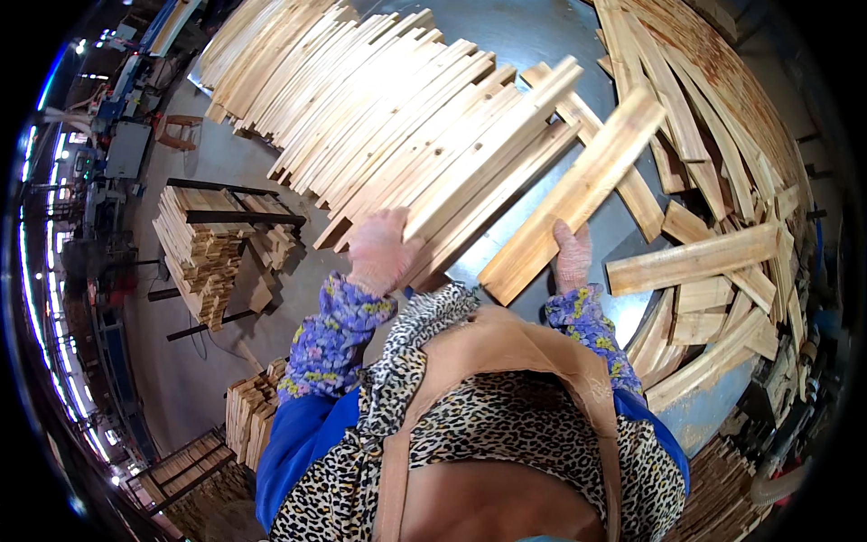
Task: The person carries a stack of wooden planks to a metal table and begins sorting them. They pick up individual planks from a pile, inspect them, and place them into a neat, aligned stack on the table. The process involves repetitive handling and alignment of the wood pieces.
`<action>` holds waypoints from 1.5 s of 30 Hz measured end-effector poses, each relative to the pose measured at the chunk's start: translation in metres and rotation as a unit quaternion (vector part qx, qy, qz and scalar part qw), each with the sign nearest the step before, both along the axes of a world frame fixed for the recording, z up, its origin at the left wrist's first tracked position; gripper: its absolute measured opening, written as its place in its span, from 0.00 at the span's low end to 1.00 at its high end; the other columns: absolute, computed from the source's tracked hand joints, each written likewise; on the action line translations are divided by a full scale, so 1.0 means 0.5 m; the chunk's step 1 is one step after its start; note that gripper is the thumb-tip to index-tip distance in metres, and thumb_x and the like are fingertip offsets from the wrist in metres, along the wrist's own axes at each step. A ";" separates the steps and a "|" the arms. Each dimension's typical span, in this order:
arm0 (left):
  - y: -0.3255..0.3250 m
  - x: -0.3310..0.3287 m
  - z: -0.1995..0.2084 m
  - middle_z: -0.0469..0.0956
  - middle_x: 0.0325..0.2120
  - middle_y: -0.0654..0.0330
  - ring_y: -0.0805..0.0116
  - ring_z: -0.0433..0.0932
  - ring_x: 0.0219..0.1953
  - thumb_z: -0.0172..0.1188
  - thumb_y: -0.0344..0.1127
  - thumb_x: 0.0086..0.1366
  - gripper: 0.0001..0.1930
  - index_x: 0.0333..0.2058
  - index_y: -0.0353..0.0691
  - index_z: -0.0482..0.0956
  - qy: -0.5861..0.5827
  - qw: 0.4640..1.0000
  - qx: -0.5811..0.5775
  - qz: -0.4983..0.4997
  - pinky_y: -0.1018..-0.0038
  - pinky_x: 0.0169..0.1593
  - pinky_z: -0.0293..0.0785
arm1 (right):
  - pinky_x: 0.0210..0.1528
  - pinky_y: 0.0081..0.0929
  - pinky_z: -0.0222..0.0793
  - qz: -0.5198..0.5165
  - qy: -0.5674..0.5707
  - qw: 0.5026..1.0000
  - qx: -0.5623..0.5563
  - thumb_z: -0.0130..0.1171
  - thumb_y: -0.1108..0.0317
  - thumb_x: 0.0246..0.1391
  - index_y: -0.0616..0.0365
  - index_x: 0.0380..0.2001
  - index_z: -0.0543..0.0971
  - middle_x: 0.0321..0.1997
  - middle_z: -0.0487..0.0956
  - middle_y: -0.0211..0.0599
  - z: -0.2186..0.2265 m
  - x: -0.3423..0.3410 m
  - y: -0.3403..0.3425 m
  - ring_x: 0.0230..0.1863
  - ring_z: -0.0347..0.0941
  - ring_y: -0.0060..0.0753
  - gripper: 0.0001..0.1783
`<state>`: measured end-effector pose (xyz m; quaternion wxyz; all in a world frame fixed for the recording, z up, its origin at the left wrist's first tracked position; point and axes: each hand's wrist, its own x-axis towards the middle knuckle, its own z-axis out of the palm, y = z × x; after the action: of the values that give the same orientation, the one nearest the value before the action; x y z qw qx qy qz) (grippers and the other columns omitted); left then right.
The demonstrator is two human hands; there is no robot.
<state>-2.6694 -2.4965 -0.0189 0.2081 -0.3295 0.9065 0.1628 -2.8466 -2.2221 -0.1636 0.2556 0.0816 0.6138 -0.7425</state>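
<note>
My left hand (381,248), in a pale pinkish knit glove, is closed at the near end of a light wooden board (497,149). That board lies at the right end of a long row of boards (361,108) packed side by side. Part of the grip is hidden behind the glove. In a matching glove, my right hand (572,256) holds the right edge of a wider wooden board (578,194), its thumb on the upper face and the other fingers out of sight. This wider board slants from near my chest toward the far right, across another board (637,200).
A metal-topped table (519,36) carries the boards. At right is a jumbled heap of loose boards (691,262), with long strips (668,81) farther back. To my left, a black-framed rack (244,217) holds stacked wood on the floor. More stacked wood (253,411) stands lower left.
</note>
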 end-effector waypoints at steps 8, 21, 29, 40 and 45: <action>0.149 0.024 -0.150 0.73 0.54 0.47 0.43 0.78 0.56 0.74 0.45 0.62 0.31 0.60 0.40 0.76 0.016 1.000 0.015 -0.016 0.51 0.58 0.79 | 0.75 0.36 0.64 -0.132 0.052 0.986 0.087 0.65 0.67 0.69 0.70 0.75 0.64 0.71 0.75 0.50 0.030 -0.041 0.119 0.68 0.72 0.44 0.38; 0.145 -0.049 -0.107 0.83 0.49 0.39 0.45 0.83 0.53 0.68 0.64 0.62 0.45 0.67 0.36 0.72 0.096 0.982 0.157 0.030 0.53 0.59 0.77 | 0.71 0.38 0.70 0.088 0.106 0.978 -0.154 0.65 0.59 0.67 0.64 0.74 0.66 0.63 0.75 0.43 -0.119 0.023 -0.148 0.67 0.70 0.41 0.38; 0.054 -0.068 -0.235 0.86 0.40 0.50 0.58 0.86 0.40 0.64 0.36 0.68 0.21 0.53 0.25 0.80 0.238 0.737 0.528 0.348 0.63 0.46 0.84 | 0.79 0.39 0.58 0.107 0.242 0.958 0.109 0.64 0.60 0.71 0.67 0.72 0.69 0.75 0.68 0.47 -0.093 0.000 -0.136 0.77 0.62 0.45 0.34; -0.041 -0.080 -0.185 0.81 0.46 0.45 0.47 0.81 0.51 0.71 0.42 0.64 0.24 0.55 0.39 0.80 0.123 0.992 0.009 0.004 0.52 0.56 0.78 | 0.75 0.47 0.65 0.286 0.289 0.653 0.639 0.71 0.39 0.51 0.54 0.76 0.63 0.73 0.71 0.56 -0.005 -0.449 0.105 0.74 0.66 0.59 0.55; 0.206 -0.213 -0.223 0.74 0.53 0.46 0.47 0.73 0.60 0.64 0.40 0.64 0.24 0.58 0.42 0.76 0.214 0.869 -0.024 -0.447 0.43 0.65 0.66 | 0.68 0.48 0.73 0.311 0.188 0.667 0.651 0.75 0.34 0.43 0.55 0.76 0.64 0.66 0.77 0.56 0.041 -0.418 0.115 0.68 0.74 0.57 0.62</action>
<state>-2.7759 -2.3935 -0.1304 0.0519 0.1486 0.9827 0.0976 -3.0555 -2.1646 -0.1429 0.2325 -0.1095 0.9659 -0.0312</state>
